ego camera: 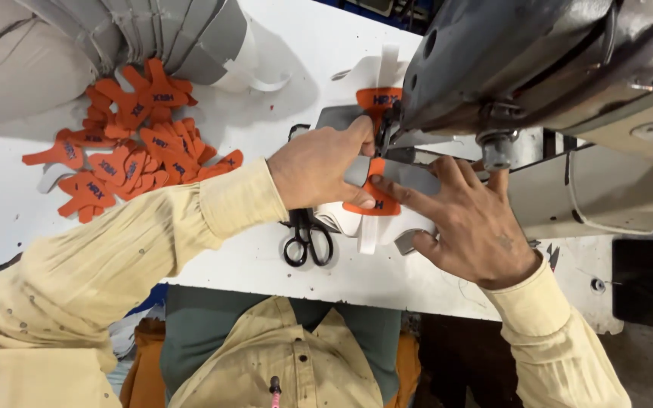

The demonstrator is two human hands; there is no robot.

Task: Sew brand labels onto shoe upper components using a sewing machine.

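An orange and grey shoe-upper piece (381, 175) lies flat under the needle area of a grey sewing machine (538, 60). My left hand (319, 168) pinches the piece's near-left edge, thumb on the grey strip. My right hand (470, 219) presses its fingers flat on the grey part from the right. White backing pieces (368, 227) lie beneath the work. Both sleeves are pale yellow.
A heap of orange cut shapes (126, 143) lies at the left of the white table (251, 257). Grey stacked pieces (175, 34) sit at the back left. Black scissors (307, 238) rest just below my left hand. A black pad (642, 281) sits at far right.
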